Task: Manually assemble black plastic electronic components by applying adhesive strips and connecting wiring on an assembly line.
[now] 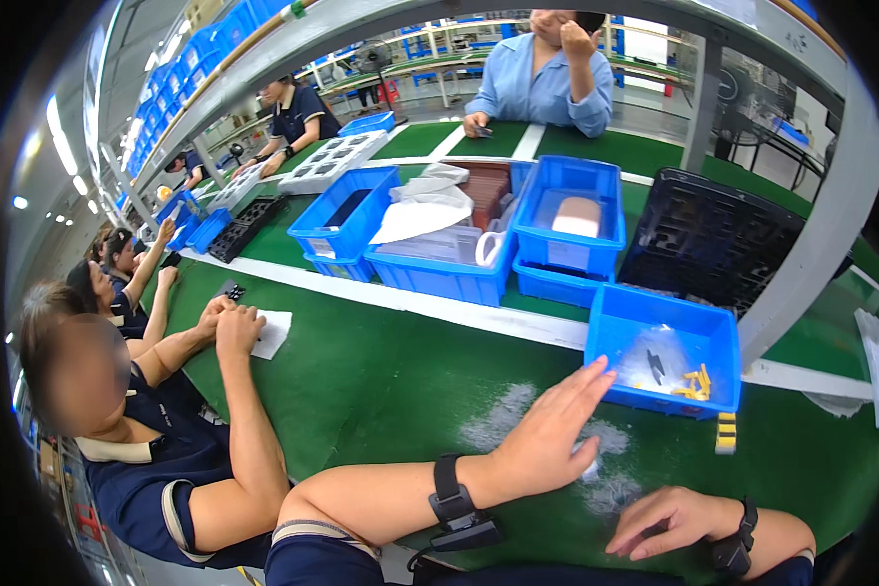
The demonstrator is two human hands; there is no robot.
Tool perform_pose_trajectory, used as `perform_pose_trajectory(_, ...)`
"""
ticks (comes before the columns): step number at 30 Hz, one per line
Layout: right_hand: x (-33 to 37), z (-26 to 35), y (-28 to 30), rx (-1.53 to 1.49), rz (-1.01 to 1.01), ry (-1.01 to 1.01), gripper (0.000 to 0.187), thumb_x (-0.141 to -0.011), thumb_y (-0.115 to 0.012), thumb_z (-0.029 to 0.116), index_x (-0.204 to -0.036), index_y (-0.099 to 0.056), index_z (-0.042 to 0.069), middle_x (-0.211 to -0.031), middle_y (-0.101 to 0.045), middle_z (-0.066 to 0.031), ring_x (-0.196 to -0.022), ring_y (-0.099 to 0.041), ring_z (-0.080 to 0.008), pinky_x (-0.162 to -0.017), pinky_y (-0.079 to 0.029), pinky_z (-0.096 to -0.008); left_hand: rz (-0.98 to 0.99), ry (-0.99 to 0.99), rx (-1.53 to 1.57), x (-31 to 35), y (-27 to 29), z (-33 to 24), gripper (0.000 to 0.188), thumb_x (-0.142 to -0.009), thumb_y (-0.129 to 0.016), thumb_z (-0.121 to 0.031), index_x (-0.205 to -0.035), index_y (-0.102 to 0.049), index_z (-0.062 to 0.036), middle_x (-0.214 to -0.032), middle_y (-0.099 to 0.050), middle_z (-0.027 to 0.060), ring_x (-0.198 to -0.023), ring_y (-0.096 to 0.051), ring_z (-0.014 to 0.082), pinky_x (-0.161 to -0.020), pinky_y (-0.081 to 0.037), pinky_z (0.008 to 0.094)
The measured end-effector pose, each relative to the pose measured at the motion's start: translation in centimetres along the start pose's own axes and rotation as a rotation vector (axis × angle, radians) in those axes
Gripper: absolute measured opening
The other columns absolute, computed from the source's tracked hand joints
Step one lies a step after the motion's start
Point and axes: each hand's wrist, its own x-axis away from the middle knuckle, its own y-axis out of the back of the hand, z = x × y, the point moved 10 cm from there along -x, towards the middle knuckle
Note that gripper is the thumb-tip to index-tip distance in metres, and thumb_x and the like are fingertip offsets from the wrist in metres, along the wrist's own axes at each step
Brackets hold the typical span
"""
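My left hand (549, 427) reaches over the green tabletop with its fingers stretched out and nothing in it. Its fingertips are by the near left corner of a blue bin (610, 327). In that bin lie a clear plastic bag (645, 354) with a dark piece and several small yellow pieces (694, 384). Lower right, my right hand (672, 520) hovers low over the table, fingers loosely bent and apart, with no object seen in it. White scuffed patches (610, 493) mark the green surface between and beyond my hands. Both wrists wear black straps.
Blue bins (439, 276) with covers and brown parts line the middle of the table. A black tray (708, 234) leans behind the bin. A yellow-and-black block (726, 433) sits beside it. At left a co-worker (205, 430) handles a small part; another person (547, 73) sits opposite.
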Motion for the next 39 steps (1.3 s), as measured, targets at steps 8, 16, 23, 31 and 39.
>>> perform_pose_trajectory(8,0.05,-0.34,-0.04,-0.010,0.026,-0.026,0.024,-0.084,-0.066,0.008,-0.108,-0.066,0.005,-0.096,-0.066,-0.0078,-0.083,-0.061,-0.0167,-0.071,-0.048,-0.0261,-0.004,0.008,-0.023,0.23,-0.15,-0.15,0.072,-0.072,-0.062,-0.001,-0.137,-0.032,-0.0026,-0.143,-0.028,0.0246,-0.128,-0.035,0.0388,-0.105,-0.031,0.0431)
perform_pose_trajectory(16,-0.22,-0.11,0.13,-0.033,0.029,-0.008,0.021,-0.084,-0.066,0.007,-0.105,-0.066,0.002,-0.095,-0.065,-0.0100,-0.086,-0.061,-0.0194,-0.074,-0.048,-0.0273,0.006,-0.006,-0.052,0.08,0.03,-0.29,0.071,-0.072,-0.063,-0.002,-0.136,-0.033,-0.0034,-0.142,-0.027,0.0249,-0.127,-0.035,0.0400,-0.103,-0.032,0.0456)
perform_pose_trajectory(23,-0.06,-0.42,0.28,-0.043,-0.002,-0.037,0.020,-0.085,-0.064,0.007,-0.104,-0.066,0.002,-0.098,-0.066,-0.0095,-0.090,-0.062,-0.0196,-0.078,-0.048,-0.0286,0.000,-0.013,-0.062,0.09,-0.09,-0.33,0.072,-0.071,-0.064,-0.002,-0.137,-0.034,-0.0050,-0.143,-0.028,0.0234,-0.127,-0.035,0.0395,-0.103,-0.032,0.0450)
perform_pose_trajectory(31,0.08,-0.66,0.06,-0.007,-0.004,-0.060,0.020,-0.085,-0.064,0.007,-0.104,-0.066,0.003,-0.098,-0.066,-0.0090,-0.091,-0.062,-0.0192,-0.079,-0.049,-0.0286,0.012,0.009,-0.059,0.23,-0.12,-0.32,0.072,-0.072,-0.063,-0.004,-0.137,-0.033,-0.0055,-0.143,-0.028,0.0218,-0.128,-0.034,0.0385,-0.104,-0.031,0.0442)
perform_pose_trajectory(39,-0.07,-0.50,0.22,-0.021,-0.005,-0.050,0.019,-0.085,-0.064,0.008,-0.103,-0.067,0.003,-0.098,-0.066,-0.0089,-0.091,-0.062,-0.0194,-0.078,-0.048,-0.0285,0.017,0.002,-0.049,0.07,-0.23,-0.22,0.073,-0.072,-0.063,-0.004,-0.138,-0.032,-0.0057,-0.143,-0.027,0.0216,-0.128,-0.034,0.0384,-0.104,-0.031,0.0446)
